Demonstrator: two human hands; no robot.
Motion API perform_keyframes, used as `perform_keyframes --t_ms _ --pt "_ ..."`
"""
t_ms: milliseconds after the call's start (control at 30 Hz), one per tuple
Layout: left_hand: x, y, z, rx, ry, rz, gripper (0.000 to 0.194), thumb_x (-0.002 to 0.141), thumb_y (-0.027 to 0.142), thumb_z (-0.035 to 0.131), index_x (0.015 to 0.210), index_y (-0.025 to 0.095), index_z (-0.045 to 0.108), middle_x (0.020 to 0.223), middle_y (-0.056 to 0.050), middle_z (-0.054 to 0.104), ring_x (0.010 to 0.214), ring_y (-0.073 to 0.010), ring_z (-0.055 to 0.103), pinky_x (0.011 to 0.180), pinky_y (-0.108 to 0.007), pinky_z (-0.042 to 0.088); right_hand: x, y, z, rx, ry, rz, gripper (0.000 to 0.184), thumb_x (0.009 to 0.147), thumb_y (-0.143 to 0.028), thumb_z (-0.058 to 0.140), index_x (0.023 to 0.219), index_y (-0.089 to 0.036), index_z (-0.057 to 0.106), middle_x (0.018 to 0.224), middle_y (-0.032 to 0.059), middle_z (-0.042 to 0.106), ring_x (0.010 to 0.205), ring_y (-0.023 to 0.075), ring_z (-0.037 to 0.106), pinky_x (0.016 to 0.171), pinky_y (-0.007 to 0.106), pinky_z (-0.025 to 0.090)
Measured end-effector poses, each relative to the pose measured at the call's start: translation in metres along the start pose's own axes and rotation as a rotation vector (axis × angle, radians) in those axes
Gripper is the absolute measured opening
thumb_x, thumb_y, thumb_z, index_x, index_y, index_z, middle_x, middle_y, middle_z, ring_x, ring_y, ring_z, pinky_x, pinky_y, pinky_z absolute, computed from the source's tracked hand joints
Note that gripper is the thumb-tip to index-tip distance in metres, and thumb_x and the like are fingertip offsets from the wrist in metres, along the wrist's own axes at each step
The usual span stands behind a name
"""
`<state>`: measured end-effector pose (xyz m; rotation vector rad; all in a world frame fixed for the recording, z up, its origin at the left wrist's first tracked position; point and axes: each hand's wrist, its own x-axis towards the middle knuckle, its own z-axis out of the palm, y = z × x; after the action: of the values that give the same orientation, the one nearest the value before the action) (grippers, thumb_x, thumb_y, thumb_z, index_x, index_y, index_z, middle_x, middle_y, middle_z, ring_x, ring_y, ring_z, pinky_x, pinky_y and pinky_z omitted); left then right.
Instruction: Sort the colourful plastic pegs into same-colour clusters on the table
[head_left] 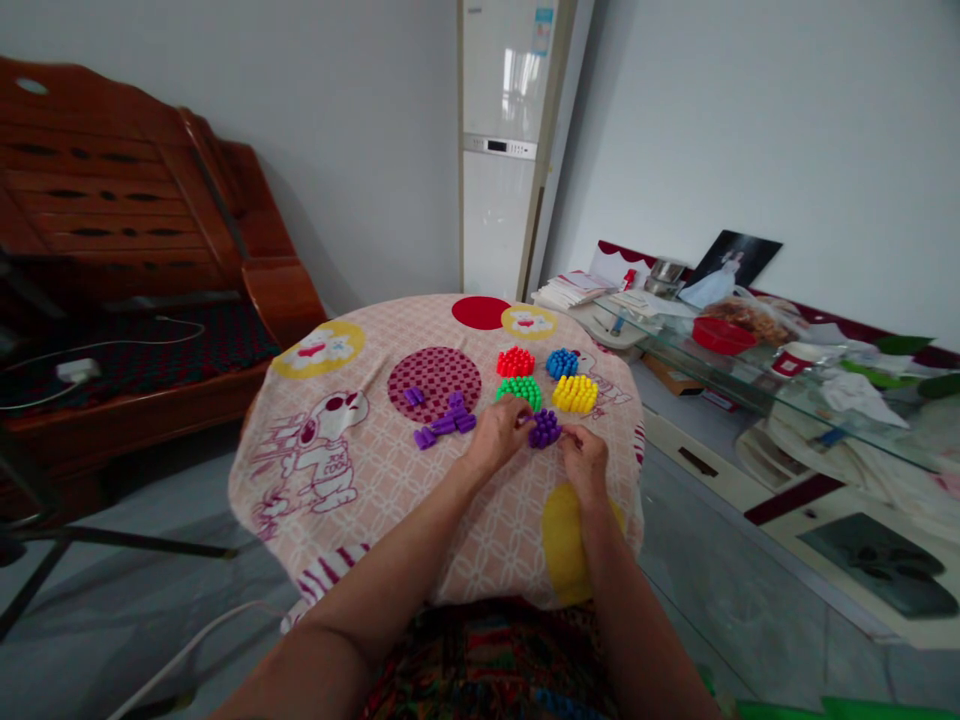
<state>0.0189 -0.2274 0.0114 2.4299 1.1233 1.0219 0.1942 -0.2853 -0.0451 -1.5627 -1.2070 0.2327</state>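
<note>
My left hand point(501, 432) is at the left side of a tight cluster of small purple plastic pieces point(544, 429), its fingers drawn together. Across from it my right hand point(585, 458) has thumb and forefinger closed at the cluster's right edge. Anything pinched in either hand is too small to make out. Just beyond stand similar clusters in green point(519, 392), yellow point(575, 394), red point(516, 362) and blue point(562, 363). Loose purple pieces point(447, 422) lie to the left of my left hand, and a few more purple ones point(413, 397) sit farther left.
Everything rests on a round table with a patterned cloth point(420, 520). A wooden bench point(112, 220) is at the left. To the right stands a glass-topped cabinet point(795, 380) crowded with papers, a red bowl point(722, 336) and a paper cup point(793, 362). A white cable point(202, 635) hangs at front left.
</note>
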Motion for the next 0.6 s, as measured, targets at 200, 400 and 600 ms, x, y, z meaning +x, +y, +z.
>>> perform_keyframes --t_ms 200,400,600 --pt "0.009 -0.056 -0.04 0.264 0.169 -0.358 0.023 0.082 0.023 0.061 0.102 0.016 0.068 0.103 -0.01 0.069 0.096 -0.0204 0.063 0.084 -0.027 0.046 0.001 0.006 0.002 -0.025 -0.014 -0.007 0.033 0.074 -0.031 0.05 0.086 -0.013 0.074 0.076 0.0057 0.072 0.07 0.0192 0.062 0.068 0.028 0.046" --pt "0.014 -0.083 -0.041 0.344 -0.017 -0.54 0.026 0.082 0.037 0.061 0.096 0.017 0.071 0.1 -0.011 0.072 0.098 -0.024 0.064 0.084 -0.03 0.048 0.0 0.004 0.001 -0.038 -0.024 -0.011 0.034 0.076 -0.033 0.049 0.085 -0.013 0.074 0.075 0.0061 0.071 0.068 0.0189 0.061 0.067 0.028 0.045" --pt "0.016 -0.081 -0.04 0.209 0.087 -0.54 0.033 0.079 0.024 0.06 0.11 0.016 0.067 0.104 -0.01 0.073 0.098 -0.0223 0.066 0.085 -0.029 0.05 0.0 0.002 0.0 -0.043 -0.01 -0.007 0.033 0.074 -0.033 0.049 0.085 -0.014 0.074 0.073 0.0053 0.071 0.066 0.0189 0.06 0.066 0.028 0.045"
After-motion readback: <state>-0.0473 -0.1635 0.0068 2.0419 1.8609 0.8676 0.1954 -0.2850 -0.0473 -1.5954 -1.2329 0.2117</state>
